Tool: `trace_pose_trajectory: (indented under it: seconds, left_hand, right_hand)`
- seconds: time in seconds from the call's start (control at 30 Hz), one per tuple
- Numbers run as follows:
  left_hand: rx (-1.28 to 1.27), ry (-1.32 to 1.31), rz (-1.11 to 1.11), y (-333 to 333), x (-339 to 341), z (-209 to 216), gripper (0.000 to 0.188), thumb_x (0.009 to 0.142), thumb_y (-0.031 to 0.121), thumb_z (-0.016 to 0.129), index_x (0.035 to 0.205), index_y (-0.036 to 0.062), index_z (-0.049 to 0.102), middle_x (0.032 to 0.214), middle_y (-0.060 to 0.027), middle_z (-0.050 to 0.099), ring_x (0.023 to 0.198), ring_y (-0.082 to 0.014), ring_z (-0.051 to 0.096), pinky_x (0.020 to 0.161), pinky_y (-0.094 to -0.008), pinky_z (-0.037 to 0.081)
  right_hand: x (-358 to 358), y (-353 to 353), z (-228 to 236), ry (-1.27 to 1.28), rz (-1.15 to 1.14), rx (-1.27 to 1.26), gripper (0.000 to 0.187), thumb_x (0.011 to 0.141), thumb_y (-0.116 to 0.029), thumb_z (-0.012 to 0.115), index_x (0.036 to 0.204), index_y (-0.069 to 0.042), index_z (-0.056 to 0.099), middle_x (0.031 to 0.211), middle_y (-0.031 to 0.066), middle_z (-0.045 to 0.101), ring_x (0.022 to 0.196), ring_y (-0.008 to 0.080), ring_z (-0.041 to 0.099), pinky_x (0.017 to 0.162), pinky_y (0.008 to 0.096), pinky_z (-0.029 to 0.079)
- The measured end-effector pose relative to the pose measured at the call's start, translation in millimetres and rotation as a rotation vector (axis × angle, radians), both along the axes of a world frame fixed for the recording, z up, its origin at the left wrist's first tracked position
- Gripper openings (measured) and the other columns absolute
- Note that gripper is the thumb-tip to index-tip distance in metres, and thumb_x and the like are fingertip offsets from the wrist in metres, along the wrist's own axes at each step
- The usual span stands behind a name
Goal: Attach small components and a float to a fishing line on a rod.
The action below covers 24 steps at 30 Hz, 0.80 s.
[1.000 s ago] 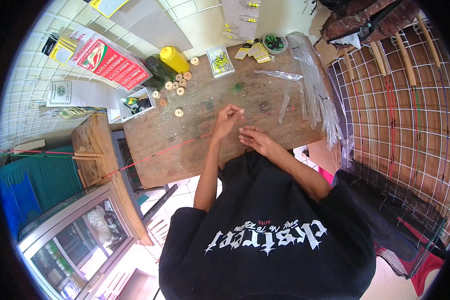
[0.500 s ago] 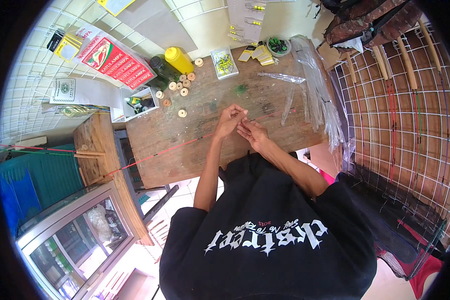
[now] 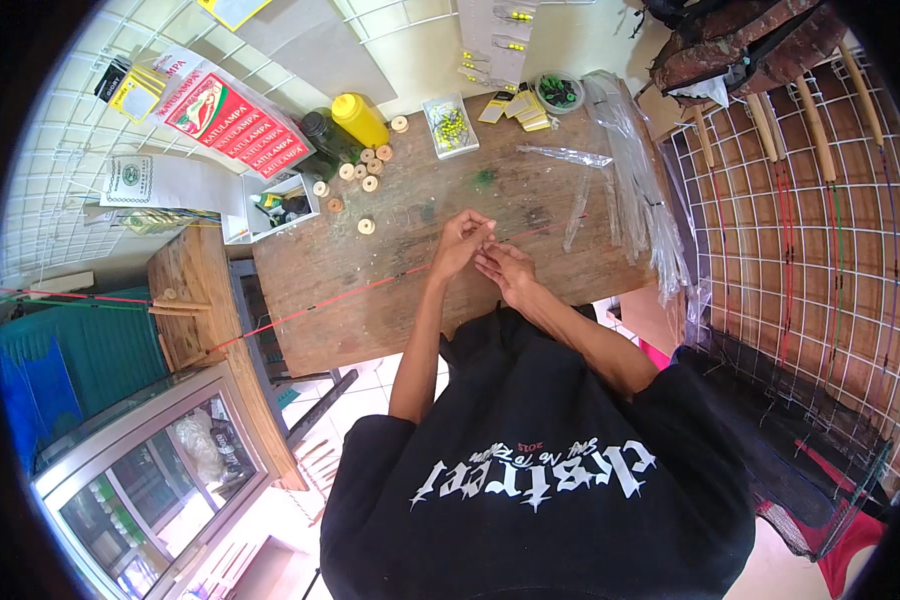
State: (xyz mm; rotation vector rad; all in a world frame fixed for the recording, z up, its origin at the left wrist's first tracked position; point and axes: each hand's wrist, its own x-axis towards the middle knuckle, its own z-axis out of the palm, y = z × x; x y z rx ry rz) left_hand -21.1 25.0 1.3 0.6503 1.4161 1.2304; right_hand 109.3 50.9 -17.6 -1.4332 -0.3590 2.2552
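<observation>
A thin red fishing rod (image 3: 335,302) with dark bands slants over the wooden table, from the lower left up to the right. My left hand (image 3: 460,244) is closed around it near the table's middle, thumb and fingertips pinched together. Close beside it, my right hand (image 3: 508,266) has its fingers bent and drawn together at the rod. Whatever small thing lies between the fingertips is too fine to make out. Past my hands, the rod's thin tip runs toward the clear plastic sleeves (image 3: 635,190).
Cork rings (image 3: 367,227) lie at the back left by a yellow squeeze bottle (image 3: 358,120) and a dark jar. A white tray (image 3: 457,149) holds yellow-green pieces. A round tub (image 3: 558,92) stands farther right. Rods with wooden handles (image 3: 818,130) hang on the right-hand wire grid.
Both hands stay almost in place at the rod, with only a slight shift of the fingers. Nothing is picked up or let go.
</observation>
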Motion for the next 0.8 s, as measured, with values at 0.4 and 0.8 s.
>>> trace_pose_trajectory:
  seconds: [0.4,0.8]
  left_hand:
    - [0.042,0.11,0.061,-4.1,-0.4,-2.0,0.014,0.089,0.016,0.065,0.091,0.0032,0.06,0.077,-0.0025,0.062,0.07,-0.0073,0.055,0.059,-0.0223,0.043]
    - [-0.059,0.447,0.09,-12.5,1.1,0.8,0.017,0.089,0.018,0.063,0.091,0.0016,0.059,0.076,-0.0044,0.064,0.068,-0.0098,0.057,0.061,-0.0262,0.044]
  right_hand:
    - [10.1,5.8,-8.0,0.158,0.029,-0.056,0.006,0.091,-0.008,0.059,0.093,-0.004,0.056,0.095,0.0111,0.065,0.083,0.0219,0.065,0.081,0.0344,0.056]
    - [24.1,13.0,-12.6,0.152,0.037,-0.012,0.009,0.088,-0.004,0.063,0.094,-0.005,0.057,0.091,0.0076,0.064,0.084,0.0199,0.064,0.084,0.0341,0.055]
